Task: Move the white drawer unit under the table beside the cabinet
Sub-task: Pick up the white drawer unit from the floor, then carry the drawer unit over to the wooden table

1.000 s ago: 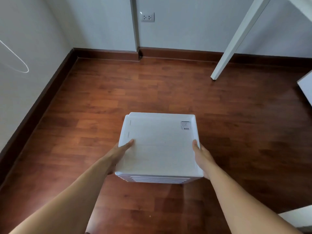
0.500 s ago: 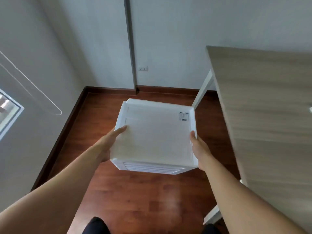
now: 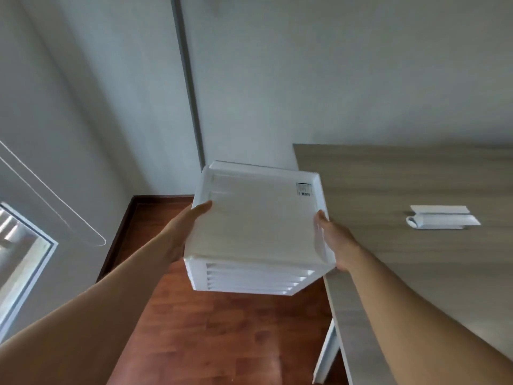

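Observation:
The white drawer unit (image 3: 258, 223) hangs in the air in front of me, about level with the table top, its flat top facing me and a small barcode label near its far right corner. Its slatted drawer fronts show along the near edge. My left hand (image 3: 184, 227) grips its left side, thumb on top. My right hand (image 3: 337, 243) grips its right side. The grey wood-grain table (image 3: 402, 184) lies to the right, and the unit's right edge overlaps the table's left edge in view. The cabinet is out of view.
A white folded packet (image 3: 442, 220) lies on the table. One white table leg (image 3: 327, 354) stands at the lower right. Reddish wood floor (image 3: 222, 337) runs below, with a dark skirting board along the grey walls. A window frame (image 3: 30, 262) is on the left wall.
Both hands have raised the drawer unit from the floor up to table-top height. My view has tilted upward, so more wall and table top show and less floor.

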The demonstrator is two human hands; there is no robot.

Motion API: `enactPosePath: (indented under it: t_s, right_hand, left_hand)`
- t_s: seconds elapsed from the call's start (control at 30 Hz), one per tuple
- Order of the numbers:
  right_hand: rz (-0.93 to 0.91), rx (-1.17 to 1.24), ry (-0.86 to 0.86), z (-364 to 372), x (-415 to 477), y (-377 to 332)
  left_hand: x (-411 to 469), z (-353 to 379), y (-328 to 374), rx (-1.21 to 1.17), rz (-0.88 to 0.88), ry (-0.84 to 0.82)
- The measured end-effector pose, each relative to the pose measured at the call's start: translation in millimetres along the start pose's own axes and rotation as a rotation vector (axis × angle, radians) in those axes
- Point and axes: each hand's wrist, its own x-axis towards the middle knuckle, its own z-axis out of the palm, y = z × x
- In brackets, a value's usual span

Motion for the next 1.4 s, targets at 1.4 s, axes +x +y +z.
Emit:
enactPosePath:
  t_s: [1.4]
  right_hand:
    - [0.012, 0.183, 0.615, -286, -304, 195]
  left_hand:
    - [-169, 305, -97, 0.425, -0.012, -0.508]
